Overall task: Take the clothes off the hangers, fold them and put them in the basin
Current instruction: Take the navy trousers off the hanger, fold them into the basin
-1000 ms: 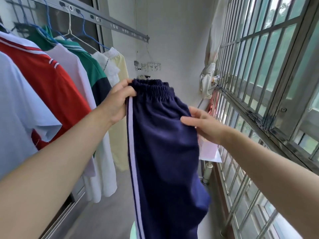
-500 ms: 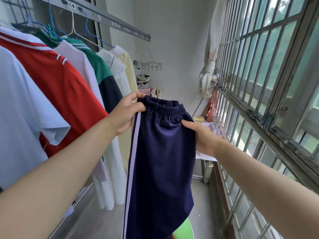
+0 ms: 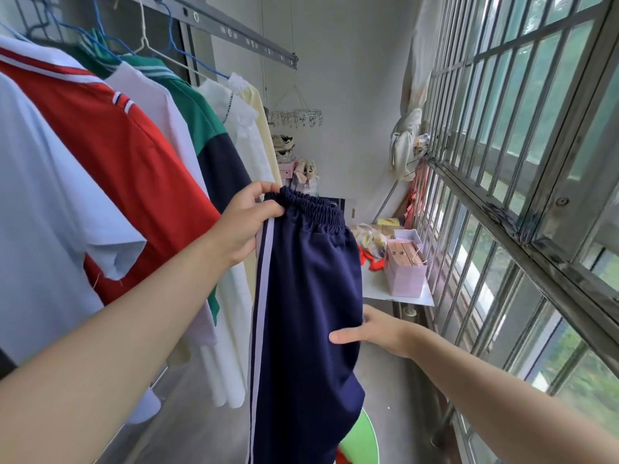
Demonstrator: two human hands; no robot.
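Navy track trousers (image 3: pixel 308 296) with white side stripes hang in front of me. My left hand (image 3: pixel 249 219) pinches the elastic waistband at its left corner. My right hand (image 3: pixel 371 329) has its thumb on the front of the cloth at the right edge, about mid-leg, with the fingers hidden behind the fabric. A green basin (image 3: pixel 363 437) shows on the floor below the trousers, mostly hidden by them. Several shirts still hang on hangers along the rail (image 3: pixel 234 31) at left: a light blue one (image 3: pixel 43 202), a red one (image 3: pixel 127 155), a green and navy one (image 3: pixel 207 128) and a cream one (image 3: pixel 258 135).
A barred window (image 3: pixel 519 162) runs along the right side. A small white shelf (image 3: pixel 398 293) by the window holds a pink paper bag (image 3: pixel 403 266) and clutter. A round peg hanger (image 3: pixel 296 117) dangles at the far wall. Bare grey floor lies between the clothes and the window.
The trousers have come lower and nearer. My right hand has let go near the waistband and slid down the right edge to mid-leg. The left hand keeps its hold.
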